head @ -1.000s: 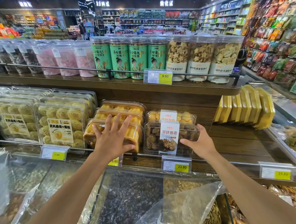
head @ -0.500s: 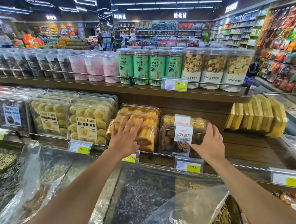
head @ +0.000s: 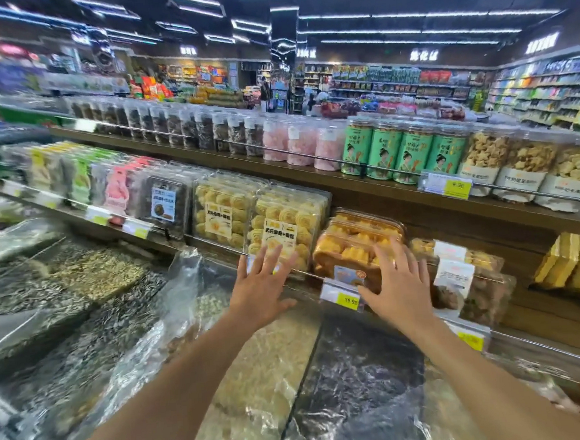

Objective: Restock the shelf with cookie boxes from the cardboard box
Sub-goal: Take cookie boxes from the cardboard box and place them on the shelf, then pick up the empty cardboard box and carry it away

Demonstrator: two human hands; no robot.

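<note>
Clear plastic cookie boxes line the wooden lower shelf (head: 546, 315). My left hand (head: 259, 287) hovers with spread fingers in front of a box of pale swirl cookies (head: 282, 227), holding nothing. My right hand (head: 394, 281) is spread flat before the stack of orange cookie boxes (head: 355, 242), its fingertips at the front box. To the right stands a box of dark mixed cookies (head: 471, 286) with a white label. No cardboard box is in view.
Bulk bins of seeds and snacks under plastic sheeting (head: 223, 362) lie below my arms. Jars and green canisters (head: 397, 150) fill the upper shelf. Yellow packs (head: 573, 262) stand at the right. Price tags (head: 342, 297) hang on the shelf rail.
The view has swung left. Both hands came off the boxes they touched and shifted left; my right hand left the dark cookie box for the orange stack, my left hand moved to the swirl cookies.
</note>
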